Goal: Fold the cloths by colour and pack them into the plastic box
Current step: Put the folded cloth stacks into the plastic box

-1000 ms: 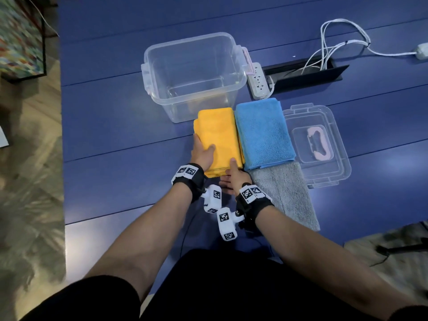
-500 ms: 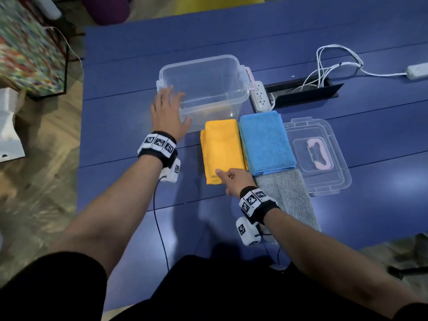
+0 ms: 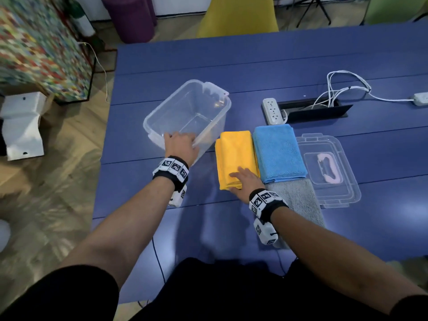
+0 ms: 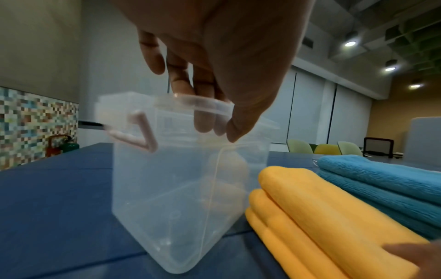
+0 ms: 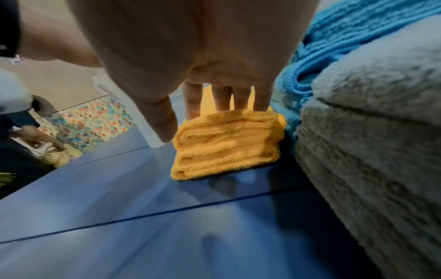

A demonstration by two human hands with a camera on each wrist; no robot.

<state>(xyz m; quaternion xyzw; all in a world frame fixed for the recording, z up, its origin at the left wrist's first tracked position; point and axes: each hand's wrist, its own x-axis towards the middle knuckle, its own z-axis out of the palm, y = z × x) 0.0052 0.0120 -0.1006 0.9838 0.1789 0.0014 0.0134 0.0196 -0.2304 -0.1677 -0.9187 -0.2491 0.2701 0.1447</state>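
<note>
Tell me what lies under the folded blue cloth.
The far end of the grey cloth runs under the blue cloth's near edge. How far it reaches beneath is hidden; the blue table presumably carries the rest.

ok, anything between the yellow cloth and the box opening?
Nothing visible. The plastic box is open and empty beside the yellow cloth, its lid lying off to the right. The left hand grips only the box's near rim.

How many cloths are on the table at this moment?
3. The yellow cloth lies folded beside the box, the blue cloth at its right, the grey cloth nearer the person. None shows inside the box.
</note>
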